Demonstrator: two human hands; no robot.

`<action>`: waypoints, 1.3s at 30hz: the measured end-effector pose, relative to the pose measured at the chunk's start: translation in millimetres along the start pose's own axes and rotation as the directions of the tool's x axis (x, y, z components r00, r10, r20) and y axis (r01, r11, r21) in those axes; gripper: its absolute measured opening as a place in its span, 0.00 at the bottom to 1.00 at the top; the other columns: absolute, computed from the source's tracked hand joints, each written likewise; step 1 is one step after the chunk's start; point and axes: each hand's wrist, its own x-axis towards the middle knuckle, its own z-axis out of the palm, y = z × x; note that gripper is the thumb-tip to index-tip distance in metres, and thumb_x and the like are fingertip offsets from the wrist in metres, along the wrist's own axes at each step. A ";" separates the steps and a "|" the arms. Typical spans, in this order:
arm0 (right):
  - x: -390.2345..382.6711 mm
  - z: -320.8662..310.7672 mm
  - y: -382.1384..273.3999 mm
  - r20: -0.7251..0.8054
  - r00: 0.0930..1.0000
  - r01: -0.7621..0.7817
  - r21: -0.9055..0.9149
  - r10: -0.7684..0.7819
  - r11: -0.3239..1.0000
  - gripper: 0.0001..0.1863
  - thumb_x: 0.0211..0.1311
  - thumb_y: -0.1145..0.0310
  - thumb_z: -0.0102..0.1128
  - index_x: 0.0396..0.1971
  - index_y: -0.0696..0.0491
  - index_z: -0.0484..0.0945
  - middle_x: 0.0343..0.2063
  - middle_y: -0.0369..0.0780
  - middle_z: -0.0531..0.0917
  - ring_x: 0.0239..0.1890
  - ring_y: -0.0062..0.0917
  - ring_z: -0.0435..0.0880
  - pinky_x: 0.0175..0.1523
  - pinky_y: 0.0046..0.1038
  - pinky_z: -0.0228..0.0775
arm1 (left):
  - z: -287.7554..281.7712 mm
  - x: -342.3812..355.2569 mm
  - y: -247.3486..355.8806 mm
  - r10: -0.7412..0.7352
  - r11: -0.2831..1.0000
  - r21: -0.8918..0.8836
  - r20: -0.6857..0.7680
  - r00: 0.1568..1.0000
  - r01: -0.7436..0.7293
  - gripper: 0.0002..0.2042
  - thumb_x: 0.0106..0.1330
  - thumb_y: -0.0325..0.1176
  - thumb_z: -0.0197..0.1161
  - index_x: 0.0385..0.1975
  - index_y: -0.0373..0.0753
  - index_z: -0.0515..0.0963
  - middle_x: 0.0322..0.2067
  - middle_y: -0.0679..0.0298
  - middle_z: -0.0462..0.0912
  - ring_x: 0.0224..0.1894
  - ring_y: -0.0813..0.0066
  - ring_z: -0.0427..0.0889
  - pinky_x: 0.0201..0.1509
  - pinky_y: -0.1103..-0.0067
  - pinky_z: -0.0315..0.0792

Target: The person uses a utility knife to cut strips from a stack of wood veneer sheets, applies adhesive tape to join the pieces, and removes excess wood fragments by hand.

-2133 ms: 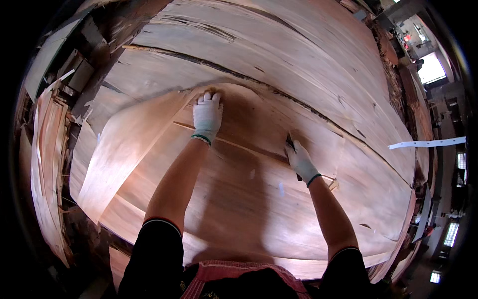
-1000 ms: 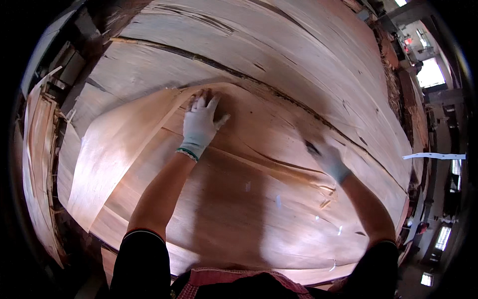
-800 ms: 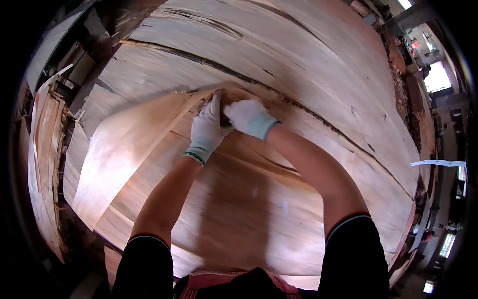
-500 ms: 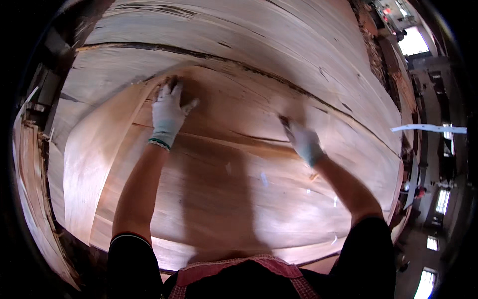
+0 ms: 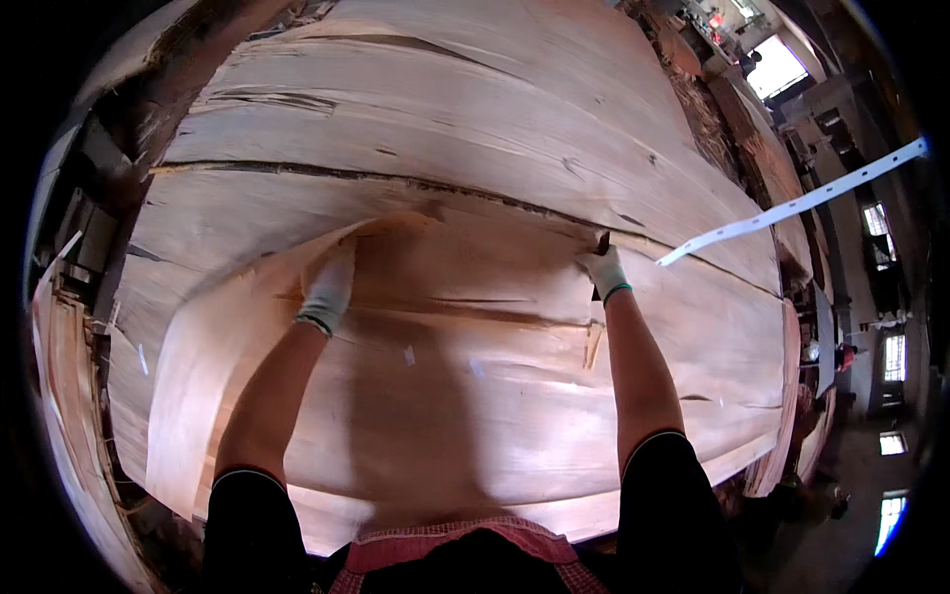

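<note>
My left hand (image 5: 332, 285), in a white glove with a green cuff, is over the curled edge of a pale tan veneer sheet (image 5: 203, 371); motion smears its fingers, so their grip is unclear. To its right, my right hand (image 5: 604, 269), gloved alike, is closed round a dark, narrow tool (image 5: 603, 243), probably a blade, at the right part of the same sheet. Splinters (image 5: 592, 345) lie just below that hand. Behind both hands stretches a wide veneer surface (image 5: 426, 109) crossed by a long dark crack.
A white perforated strip (image 5: 792, 205) reaches in from the right above the veneer. Split veneer pieces (image 5: 69, 386) are piled at the left. Dark beams, rough stacks and bright windows (image 5: 777, 69) line the right, where a small, dark figure of a person (image 5: 750, 61) shows near the opening.
My right hand went in beside my left and back out to the right, the dark tool with it. My left hand has become blurred. The whole view has shifted, with the white strip now larger.
</note>
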 end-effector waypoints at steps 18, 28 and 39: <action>-323.2 -109.0 -148.0 -0.251 0.669 0.653 -0.253 -0.700 0.714 0.11 0.69 0.73 0.48 0.46 0.63 0.72 0.40 0.41 0.77 0.39 0.25 0.75 0.48 0.24 0.67 | -24.7 -80.0 2.2 0.088 0.921 -0.318 -0.393 0.915 -0.225 0.18 0.59 0.45 0.62 0.41 0.38 0.74 0.28 0.59 0.78 0.30 0.60 0.78 0.32 0.67 0.73; -404.8 -229.0 -130.1 -0.474 0.609 0.588 -0.268 -0.636 0.763 0.24 0.70 0.70 0.51 0.61 0.68 0.63 0.49 0.46 0.78 0.48 0.28 0.76 0.55 0.27 0.68 | -40.5 -450.0 -20.3 0.081 0.354 -0.905 -0.221 0.972 -0.235 0.18 0.69 0.36 0.54 0.55 0.36 0.71 0.49 0.53 0.77 0.50 0.61 0.78 0.53 0.68 0.73; -476.4 -272.6 -115.1 -0.277 0.274 0.430 -0.821 -0.921 0.375 0.25 0.70 0.68 0.49 0.60 0.67 0.62 0.44 0.57 0.78 0.42 0.47 0.79 0.49 0.38 0.72 | 135.7 -566.3 -244.1 -0.447 -0.892 -0.408 0.720 0.531 -0.198 0.45 0.61 0.67 0.52 0.70 0.42 0.50 0.69 0.51 0.53 0.69 0.54 0.56 0.69 0.59 0.54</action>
